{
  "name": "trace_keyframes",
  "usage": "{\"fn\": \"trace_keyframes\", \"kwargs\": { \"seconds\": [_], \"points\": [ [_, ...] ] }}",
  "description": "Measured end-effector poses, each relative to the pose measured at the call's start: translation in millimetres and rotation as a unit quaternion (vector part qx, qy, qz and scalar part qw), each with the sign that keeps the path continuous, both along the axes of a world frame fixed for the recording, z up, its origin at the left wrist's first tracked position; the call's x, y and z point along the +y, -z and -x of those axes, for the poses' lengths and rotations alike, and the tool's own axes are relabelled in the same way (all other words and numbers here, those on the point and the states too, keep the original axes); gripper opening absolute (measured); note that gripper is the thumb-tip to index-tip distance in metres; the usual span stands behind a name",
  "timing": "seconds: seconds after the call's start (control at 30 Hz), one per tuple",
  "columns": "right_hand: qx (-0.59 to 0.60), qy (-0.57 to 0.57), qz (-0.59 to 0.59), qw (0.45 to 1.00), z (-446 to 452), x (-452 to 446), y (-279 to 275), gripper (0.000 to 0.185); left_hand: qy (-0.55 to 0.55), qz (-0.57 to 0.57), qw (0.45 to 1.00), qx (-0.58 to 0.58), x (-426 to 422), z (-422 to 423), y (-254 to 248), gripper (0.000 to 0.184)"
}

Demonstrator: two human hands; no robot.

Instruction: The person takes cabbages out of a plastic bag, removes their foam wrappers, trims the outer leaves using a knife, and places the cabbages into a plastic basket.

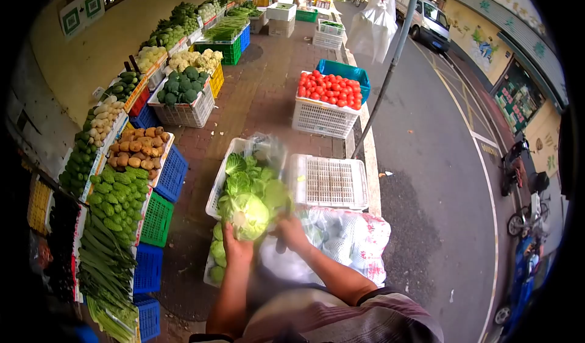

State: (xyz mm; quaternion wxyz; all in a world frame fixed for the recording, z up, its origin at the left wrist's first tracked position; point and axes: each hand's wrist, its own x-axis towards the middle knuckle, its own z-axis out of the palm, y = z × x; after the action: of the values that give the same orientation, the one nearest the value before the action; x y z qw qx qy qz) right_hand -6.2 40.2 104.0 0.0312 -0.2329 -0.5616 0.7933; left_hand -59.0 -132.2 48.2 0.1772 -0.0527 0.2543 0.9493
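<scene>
A pale green cabbage (248, 216) with its cut stem end facing up is held over a white crate (218, 187). My left hand (236, 245) grips it from its lower left side. Beside its right edge is my right hand (291, 232), blurred by motion, its fingers bent round something dark that I cannot make out. More leafy greens (239, 173) lie in the crate beyond the cabbage. Several more cabbages (217, 254) show in a crate at the left of my forearm.
An upturned white crate (329, 181) and a stuffed white bag (350, 236) stand to the right. Tomatoes (329, 90) fill a crate ahead. Vegetable stands with potatoes (138, 148) line the left. A metal pole (390, 69) rises by the road.
</scene>
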Motion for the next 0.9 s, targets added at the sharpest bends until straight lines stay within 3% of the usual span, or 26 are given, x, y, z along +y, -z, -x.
{"fn": "trace_keyframes", "kwargs": {
  "seconds": [0.03,0.1,0.17,0.23,0.3,0.37,0.43,0.63,0.67,0.77,0.9],
  "points": [
    [0.031,0.032,0.070,0.997,0,-4,18,0.034,0.002,0.004,1.000,0.007,3,-1,-5,0.070],
    [0.041,0.022,0.052,0.998,-4,-8,-2,0.046,0.011,0.007,1.000,0.011,10,-4,-16,0.072],
    [-0.001,0.001,0.004,1.000,0,0,-10,0.036,0.023,0.013,1.000,-0.005,12,-9,-28,0.074],
    [-0.008,0.024,-0.019,0.999,5,4,8,0.028,0.027,0.089,0.996,-0.014,12,-11,-20,0.087],
    [-0.047,0.014,-0.047,0.998,5,10,9,0.028,0.071,0.061,0.995,-0.031,9,-11,-22,0.090],
    [0.000,0.035,-0.099,0.995,8,14,25,0.028,0.099,0.041,0.993,-0.043,5,-13,-29,0.092],
    [-0.027,0.025,-0.066,0.997,4,19,3,0.013,0.124,-0.008,0.989,-0.078,-2,-13,-33,0.093],
    [-0.022,-0.067,-0.058,0.996,1,32,19,0.013,0.164,-0.112,0.977,-0.075,-13,-13,-28,0.093],
    [-0.037,-0.093,-0.034,0.994,-1,34,15,0.013,0.163,-0.104,0.978,-0.074,-15,-13,-26,0.093],
    [-0.028,-0.031,-0.058,0.997,4,31,34,0.021,0.165,-0.098,0.979,-0.076,-17,-14,-19,0.092],
    [-0.047,-0.081,-0.076,0.993,15,43,53,0.016,0.151,-0.077,0.983,-0.071,-30,-13,0,0.086]
  ]
}}
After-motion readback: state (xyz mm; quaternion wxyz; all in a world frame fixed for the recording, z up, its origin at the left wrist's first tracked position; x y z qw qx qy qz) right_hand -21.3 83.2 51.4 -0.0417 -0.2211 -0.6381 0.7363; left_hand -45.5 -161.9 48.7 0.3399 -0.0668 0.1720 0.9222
